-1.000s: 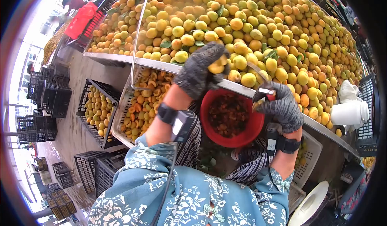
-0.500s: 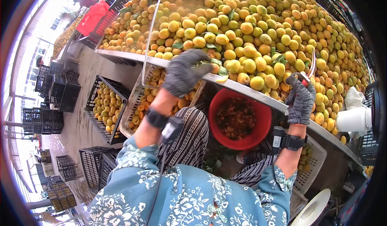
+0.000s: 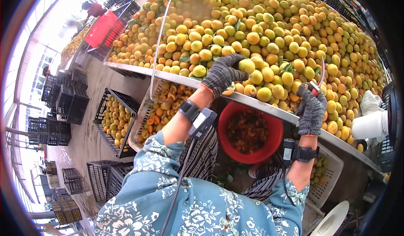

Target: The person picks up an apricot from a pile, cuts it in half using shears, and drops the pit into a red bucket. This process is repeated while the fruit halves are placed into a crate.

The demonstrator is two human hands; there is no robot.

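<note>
My left hand, in a dark grey knit glove, reaches over the table's metal edge, its thumb and fingers closed round a yellow-green fruit at the front of the pile. Gloved too, my right hand is wrapped round the red handle of a curved knife, whose blade points up over the fruit. The heap of yellow and orange fruit covers the tabletop. Below the edge, between the two hands, is a red bucket with brownish pieces inside.
A pale crate of halved fruit and a black crate of whole fruit stand at left. A thin metal rod rises before the pile. Right of it sits a white container. A person is at far left.
My left hand has moved right along the table edge and closed on a fruit. My right hand stays near its earlier place with the knife.
</note>
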